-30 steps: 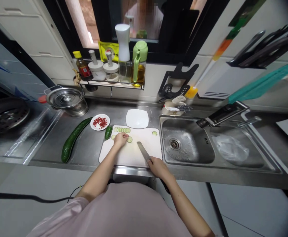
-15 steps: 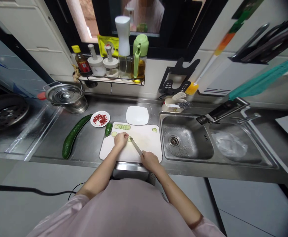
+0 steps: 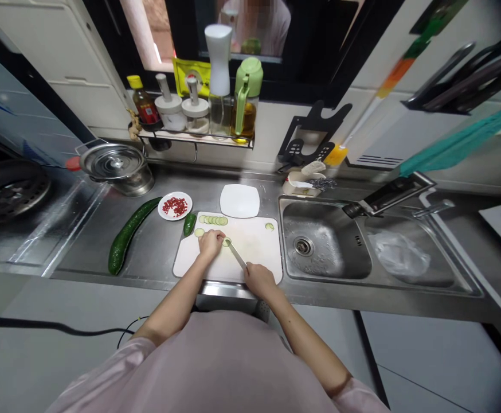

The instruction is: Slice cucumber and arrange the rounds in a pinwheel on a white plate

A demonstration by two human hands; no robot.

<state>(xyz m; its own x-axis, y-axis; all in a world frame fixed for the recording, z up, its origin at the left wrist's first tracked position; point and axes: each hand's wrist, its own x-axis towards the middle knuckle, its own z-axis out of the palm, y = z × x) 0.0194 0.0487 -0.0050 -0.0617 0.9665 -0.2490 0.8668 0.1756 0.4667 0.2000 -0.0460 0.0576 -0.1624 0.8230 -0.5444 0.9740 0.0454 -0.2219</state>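
My right hand [image 3: 260,280] is closed round the handle of a knife [image 3: 237,255], whose blade points up and left over the white cutting board [image 3: 254,258]. The blade tip meets a pale green cucumber slice [image 3: 227,242]. My left hand [image 3: 210,244] has its fingers pressed together at the slice's left edge; whether they grip it is too small to tell. Overlapping cucumber slices [image 3: 214,220] lie in a row along the board's top left, with a single slice [image 3: 199,232] below them. A dark green cucumber piece [image 3: 189,224] rests at the board's left edge.
Left of the board are a long cucumber [image 3: 129,235] and a plate of chopped red pieces [image 3: 175,206]. An unused-looking white plate [image 3: 239,201] sits behind it. The sink [image 3: 325,241] is at the right, a lidded pot [image 3: 119,166] at the back left.
The view has shifted slightly. Both hands and the knife stay in nearly the same place on the board.
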